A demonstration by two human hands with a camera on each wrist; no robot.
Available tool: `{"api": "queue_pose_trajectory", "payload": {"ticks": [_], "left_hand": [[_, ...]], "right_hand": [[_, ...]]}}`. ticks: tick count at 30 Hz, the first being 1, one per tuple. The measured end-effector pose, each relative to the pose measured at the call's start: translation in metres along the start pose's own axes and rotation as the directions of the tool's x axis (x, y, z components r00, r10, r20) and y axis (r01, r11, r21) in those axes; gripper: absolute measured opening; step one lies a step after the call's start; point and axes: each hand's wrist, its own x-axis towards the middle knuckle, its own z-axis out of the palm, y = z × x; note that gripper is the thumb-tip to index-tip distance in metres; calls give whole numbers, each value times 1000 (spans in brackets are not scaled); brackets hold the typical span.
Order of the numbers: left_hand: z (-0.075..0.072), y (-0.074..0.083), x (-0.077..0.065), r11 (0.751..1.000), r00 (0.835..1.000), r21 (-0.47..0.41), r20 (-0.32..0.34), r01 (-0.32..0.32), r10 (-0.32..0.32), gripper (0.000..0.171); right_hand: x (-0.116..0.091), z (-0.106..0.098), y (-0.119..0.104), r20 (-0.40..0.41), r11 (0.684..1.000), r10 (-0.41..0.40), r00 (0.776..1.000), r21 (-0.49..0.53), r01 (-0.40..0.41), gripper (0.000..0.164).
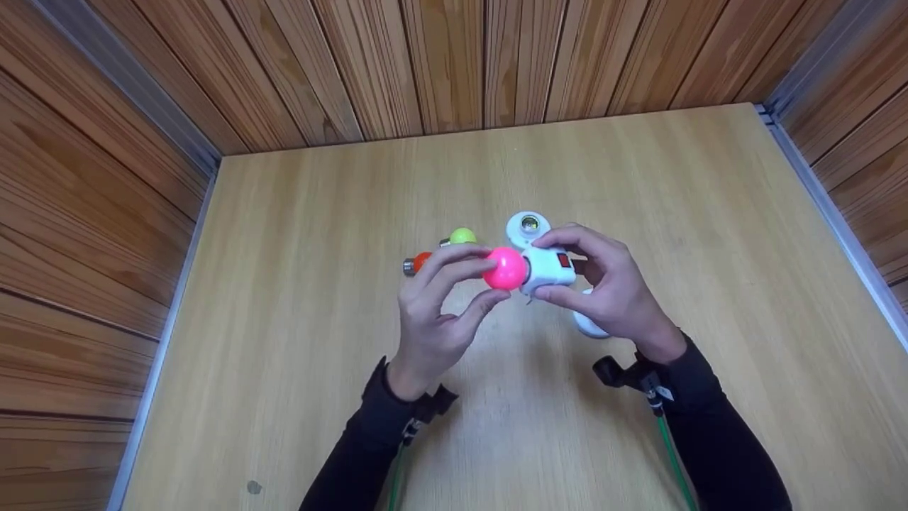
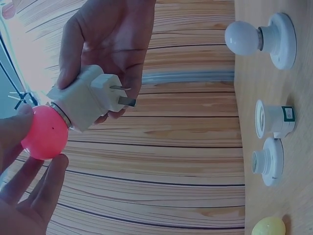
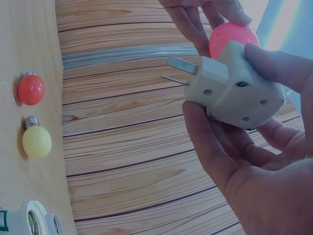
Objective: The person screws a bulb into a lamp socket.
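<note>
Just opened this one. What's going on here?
A person's left hand pinches a pink bulb and the right hand grips a white plug-in socket, with the bulb's base at the socket's mouth. How far it is screwed in can't be told. On the table lie a red bulb and a yellow bulb, along with white lamp holders, one with a white bulb in it.

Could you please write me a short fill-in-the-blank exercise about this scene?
1. The left hand holds a bulb coloured ____.
2. The right hand grips a white socket whose switch is coloured ____.
3. The socket's plug shows ____ metal prongs.

Missing words: pink; red; two.
</note>
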Motion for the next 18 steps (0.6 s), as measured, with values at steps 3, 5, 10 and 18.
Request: {"api": "queue_pose_trajectory", "payload": {"ticks": [3, 5, 10, 18], "left_hand": [[-1, 0, 0, 1000, 1000, 16, 11, -26, 26, 38], [-1, -1, 1, 998, 998, 35, 11, -54, 54, 37], [-3, -2, 2, 992, 993, 39, 3, -119, 119, 33], [-3, -3, 4, 987, 987, 7, 2, -158, 158, 30]], "right_hand": [[0, 0, 1, -1, 1000, -1, 1000, 10, 1, 54], [0, -1, 1, -2, 1000, -1, 1000, 21, 1, 53], [-1, 0, 1, -8, 999, 4, 1000, 42, -4, 52], [0, 1, 0, -15, 998, 1, 1000, 58, -1, 51]]}}
